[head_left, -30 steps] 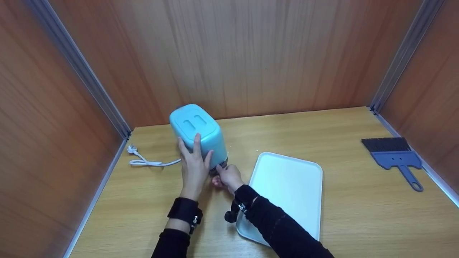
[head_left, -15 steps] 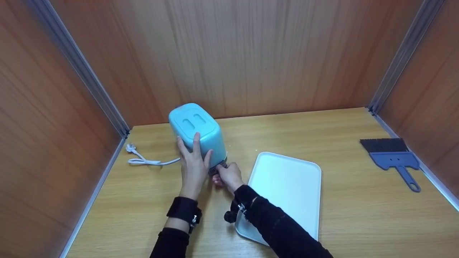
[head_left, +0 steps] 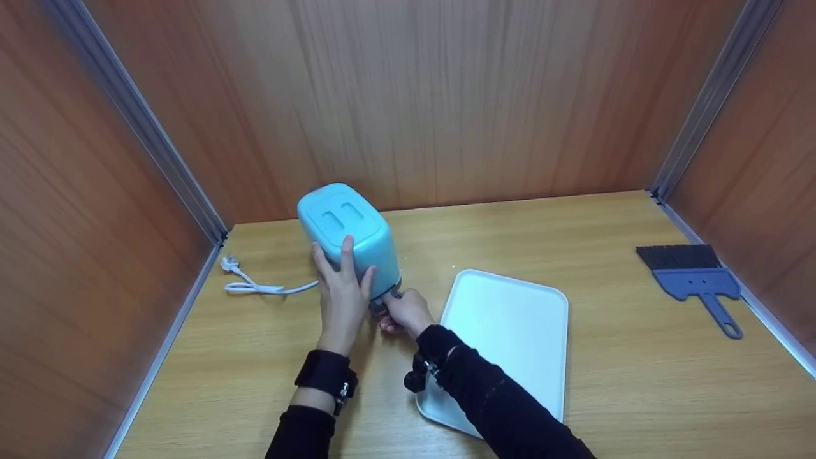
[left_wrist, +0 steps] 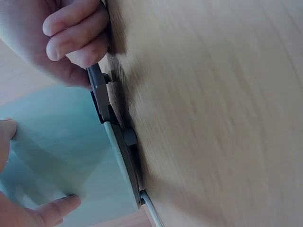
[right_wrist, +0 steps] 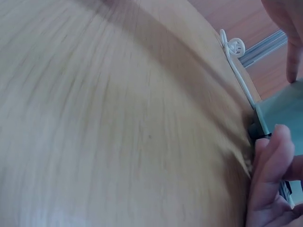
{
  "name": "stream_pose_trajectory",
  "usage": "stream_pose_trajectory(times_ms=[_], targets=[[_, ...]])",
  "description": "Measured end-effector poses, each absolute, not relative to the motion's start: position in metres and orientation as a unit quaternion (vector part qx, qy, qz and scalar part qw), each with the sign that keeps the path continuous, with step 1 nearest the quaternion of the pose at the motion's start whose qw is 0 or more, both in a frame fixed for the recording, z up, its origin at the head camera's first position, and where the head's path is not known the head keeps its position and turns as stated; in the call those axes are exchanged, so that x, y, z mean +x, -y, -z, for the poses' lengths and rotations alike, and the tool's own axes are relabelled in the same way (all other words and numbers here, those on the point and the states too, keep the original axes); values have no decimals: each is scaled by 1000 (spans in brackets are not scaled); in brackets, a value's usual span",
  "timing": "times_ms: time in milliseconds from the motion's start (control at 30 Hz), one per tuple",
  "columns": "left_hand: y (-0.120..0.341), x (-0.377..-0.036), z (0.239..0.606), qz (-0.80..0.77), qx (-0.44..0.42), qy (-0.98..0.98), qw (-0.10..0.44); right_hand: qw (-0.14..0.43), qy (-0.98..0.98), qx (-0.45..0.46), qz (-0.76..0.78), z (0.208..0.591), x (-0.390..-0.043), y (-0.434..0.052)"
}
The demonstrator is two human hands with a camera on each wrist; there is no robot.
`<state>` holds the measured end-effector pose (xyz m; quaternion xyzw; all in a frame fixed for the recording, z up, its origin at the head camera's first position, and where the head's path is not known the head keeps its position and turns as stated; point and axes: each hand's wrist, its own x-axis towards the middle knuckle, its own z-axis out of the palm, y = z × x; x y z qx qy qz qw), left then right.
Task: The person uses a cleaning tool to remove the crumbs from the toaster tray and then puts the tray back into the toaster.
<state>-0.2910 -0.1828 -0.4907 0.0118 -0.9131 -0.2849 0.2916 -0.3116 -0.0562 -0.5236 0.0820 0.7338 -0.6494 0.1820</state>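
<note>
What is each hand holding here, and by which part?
The left hand rests flat on the turquoise toaster, steadying its side. The right hand pinches the dark part at the toaster's base edge.

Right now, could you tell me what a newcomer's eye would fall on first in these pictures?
The turquoise toaster, standing at the back left of the wooden table, stands out. The left hand presses flat on its side while the right hand pinches a dark part at its base. A pale tray lies to the right, and a blue brush farther right.
</note>
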Motion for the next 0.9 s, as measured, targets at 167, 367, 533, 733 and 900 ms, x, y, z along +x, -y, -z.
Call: stream_pose_trajectory(times_ms=[167, 367, 533, 733, 900], targets=[[185, -291, 492, 281, -2, 909, 309, 197, -717, 87, 663, 520, -310, 53], [185, -292, 492, 279, -3, 909, 309, 179, -728, 88, 656, 523, -312, 51], [184, -292, 491, 287, 0, 912, 293, 173, -735, 100, 648, 526, -316, 50], [185, -292, 492, 286, 6, 914, 286, 164, -733, 110, 651, 526, -316, 53], [186, -292, 492, 287, 9, 915, 283, 160, -719, 108, 667, 525, -315, 55]])
